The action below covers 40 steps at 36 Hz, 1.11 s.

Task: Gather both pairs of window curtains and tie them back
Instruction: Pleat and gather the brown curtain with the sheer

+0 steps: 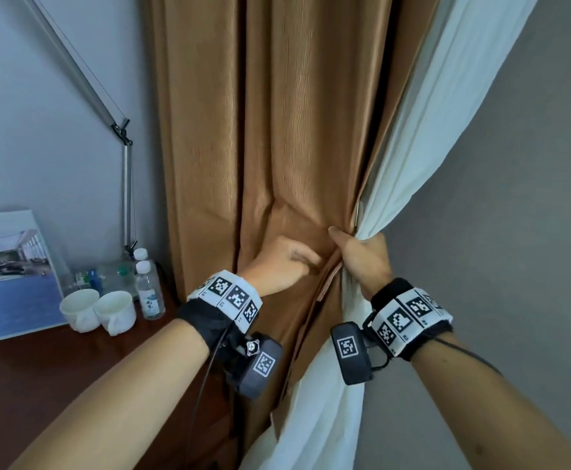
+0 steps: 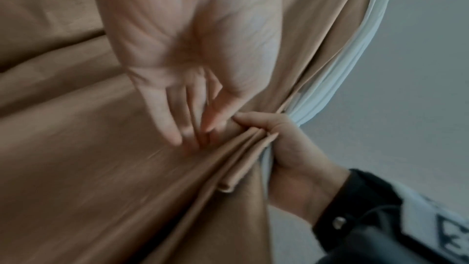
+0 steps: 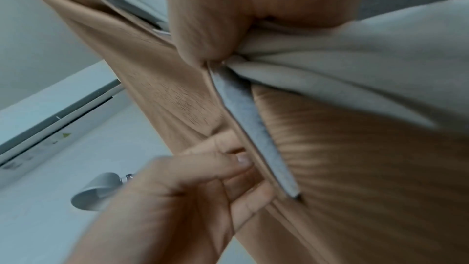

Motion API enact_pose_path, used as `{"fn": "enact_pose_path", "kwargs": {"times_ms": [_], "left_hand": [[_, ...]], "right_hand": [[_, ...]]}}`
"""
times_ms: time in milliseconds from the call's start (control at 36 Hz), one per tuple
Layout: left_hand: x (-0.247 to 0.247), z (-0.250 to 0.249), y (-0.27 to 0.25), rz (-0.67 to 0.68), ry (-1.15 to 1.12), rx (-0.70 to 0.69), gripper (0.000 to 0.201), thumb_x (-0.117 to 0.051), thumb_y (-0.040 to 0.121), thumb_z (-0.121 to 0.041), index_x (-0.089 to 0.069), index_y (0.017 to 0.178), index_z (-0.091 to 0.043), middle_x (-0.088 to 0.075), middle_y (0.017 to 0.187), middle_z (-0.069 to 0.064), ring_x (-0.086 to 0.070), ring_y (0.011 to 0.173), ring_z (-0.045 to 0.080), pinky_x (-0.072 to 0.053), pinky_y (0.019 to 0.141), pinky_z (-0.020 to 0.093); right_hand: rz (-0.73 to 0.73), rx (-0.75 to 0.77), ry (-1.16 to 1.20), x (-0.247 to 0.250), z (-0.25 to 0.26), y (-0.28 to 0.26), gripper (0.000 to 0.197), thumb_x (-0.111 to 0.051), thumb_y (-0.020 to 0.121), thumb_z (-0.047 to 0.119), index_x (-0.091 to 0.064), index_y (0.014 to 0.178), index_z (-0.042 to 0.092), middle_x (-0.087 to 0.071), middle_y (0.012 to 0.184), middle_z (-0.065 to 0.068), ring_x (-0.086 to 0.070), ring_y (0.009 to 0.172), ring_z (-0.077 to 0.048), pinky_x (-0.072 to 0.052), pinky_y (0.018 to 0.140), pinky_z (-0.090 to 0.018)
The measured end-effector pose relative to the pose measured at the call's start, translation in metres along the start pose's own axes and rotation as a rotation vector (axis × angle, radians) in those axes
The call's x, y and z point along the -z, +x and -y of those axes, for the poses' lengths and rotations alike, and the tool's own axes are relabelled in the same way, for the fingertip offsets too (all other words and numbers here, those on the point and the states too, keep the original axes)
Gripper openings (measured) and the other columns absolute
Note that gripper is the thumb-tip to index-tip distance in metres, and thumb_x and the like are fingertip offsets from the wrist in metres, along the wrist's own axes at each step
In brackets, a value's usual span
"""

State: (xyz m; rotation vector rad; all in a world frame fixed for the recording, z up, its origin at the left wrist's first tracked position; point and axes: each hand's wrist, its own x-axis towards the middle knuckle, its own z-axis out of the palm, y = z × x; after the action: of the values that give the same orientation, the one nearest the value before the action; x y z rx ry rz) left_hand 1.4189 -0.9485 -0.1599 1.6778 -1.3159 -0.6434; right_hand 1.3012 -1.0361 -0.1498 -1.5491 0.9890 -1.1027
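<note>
While right hand [image 1: 365, 262] gripped sheer [image 1: 446, 130] bunch, left hand [image 1: 284, 262] pinched brown curtain [image 1: 277, 130] fold; thin pinch could slip, folds spilling.

Dark wood bench [image 1: 56, 374] on the left: two white cups [image 1: 116, 311], water bottles [image 1: 148, 290], a leaning picture board [image 1: 9, 273] at the far edge.

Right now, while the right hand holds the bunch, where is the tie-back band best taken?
Probably best: pinch the tie-back band near its free lower end, coming from the left with the left hand. It hangs flat and loose against the brown curtain; its upper part is trapped under the right hand.
</note>
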Motion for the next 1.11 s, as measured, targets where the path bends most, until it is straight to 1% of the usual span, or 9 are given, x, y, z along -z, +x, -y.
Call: {"fn": "enact_pose_path", "kwargs": {"times_ms": [139,250,389,528,722,805,861,972,1111], "left_hand": [[0.024,0.018,0.017,-0.458,-0.060,0.052,0.052,-0.078,0.080,-0.024,-0.055,0.126,-0.020,-0.056,0.123,-0.008,-0.054,0.115,0.007,-0.040,0.098,0.022],[0.037,0.012,0.032,-0.352,-0.291,0.117,0.094,-0.087,0.066,-0.037,-0.036,0.143,-0.021,-0.046,0.140,-0.005,-0.047,0.125,0.010,-0.037,0.110,0.034],[0.020,0.007,0.037,-0.281,-0.301,0.073,0.049,-0.082,0.072,-0.036,-0.064,0.107,-0.008,-0.072,0.100,0.005,-0.069,0.093,0.016,-0.053,0.093,0.037],[-0.022,-0.001,0.026,-0.229,-0.058,-0.158,0.004,-0.060,0.090,-0.004,-0.061,0.088,-0.007,-0.060,0.089,0.001,-0.057,0.079,0.012,-0.041,0.072,0.012],[-0.026,0.003,0.026,0.016,-0.007,-0.196,0.040,-0.048,0.088,0.008,-0.056,0.126,-0.001,-0.059,0.107,0.002,-0.058,0.109,0.018,-0.037,0.085,0.009],[-0.018,0.006,0.026,0.097,-0.028,-0.178,0.016,-0.050,0.087,0.012,-0.060,0.089,0.000,-0.056,0.078,0.005,-0.055,0.109,0.017,-0.037,0.068,0.004],[-0.011,0.009,0.030,0.146,-0.044,-0.182,0.025,-0.055,0.084,0.013,-0.047,0.068,-0.004,-0.045,0.069,-0.006,-0.036,0.065,-0.009,-0.035,0.066,0.007],[0.015,0.014,0.037,0.236,-0.104,-0.112,0.039,-0.070,0.087,-0.010,-0.063,0.124,-0.020,-0.065,0.100,-0.013,-0.058,0.090,-0.007,-0.043,0.080,0.005],[0.058,0.015,0.057,-0.136,-0.137,-0.061,0.032,-0.071,0.087,-0.023,-0.067,0.119,-0.016,-0.069,0.110,-0.002,-0.063,0.106,0.008,-0.047,0.086,0.014]], "right_hand": [[0.081,-0.008,0.058,0.002,0.000,0.003,0.017,-0.072,0.083,0.011,-0.064,0.089,0.025,-0.072,0.102,-0.003,-0.068,0.097,-0.020,-0.055,0.093,-0.041],[0.111,0.016,0.089,0.004,0.002,0.000,0.021,-0.069,0.086,0.007,-0.062,0.088,0.027,-0.070,0.096,0.003,-0.068,0.089,-0.012,-0.056,0.084,-0.030],[-0.021,-0.022,0.016,0.001,-0.002,0.004,0.014,-0.070,0.081,0.019,-0.063,0.093,0.023,-0.069,0.093,0.005,-0.066,0.096,-0.019,-0.053,0.094,-0.035],[0.055,0.016,0.072,-0.004,-0.001,-0.001,0.075,-0.071,0.069,0.065,-0.057,0.131,0.024,-0.066,0.124,0.008,-0.061,0.116,-0.008,-0.045,0.105,-0.032],[0.229,0.096,0.114,0.002,0.006,-0.004,0.038,-0.082,0.068,0.023,-0.065,0.102,0.023,-0.072,0.101,0.005,-0.069,0.096,-0.004,-0.053,0.083,-0.016],[0.151,0.095,0.064,-0.001,0.005,-0.001,0.025,-0.084,0.072,0.011,-0.067,0.087,0.022,-0.073,0.089,0.003,-0.071,0.087,-0.009,-0.055,0.077,-0.019],[0.029,0.074,0.009,-0.004,0.002,0.003,0.015,-0.077,0.077,0.012,-0.067,0.083,0.022,-0.072,0.087,0.002,-0.069,0.088,-0.013,-0.056,0.081,-0.026],[-0.095,0.016,-0.077,-0.005,-0.003,0.013,0.011,-0.067,0.078,0.017,-0.059,0.073,0.023,-0.069,0.088,0.000,-0.066,0.092,-0.021,-0.054,0.093,-0.041],[-0.113,-0.047,-0.059,-0.007,0.000,0.020,0.016,-0.068,0.076,0.019,-0.054,0.080,0.025,-0.066,0.099,-0.003,-0.064,0.098,-0.023,-0.052,0.098,-0.042]]}}
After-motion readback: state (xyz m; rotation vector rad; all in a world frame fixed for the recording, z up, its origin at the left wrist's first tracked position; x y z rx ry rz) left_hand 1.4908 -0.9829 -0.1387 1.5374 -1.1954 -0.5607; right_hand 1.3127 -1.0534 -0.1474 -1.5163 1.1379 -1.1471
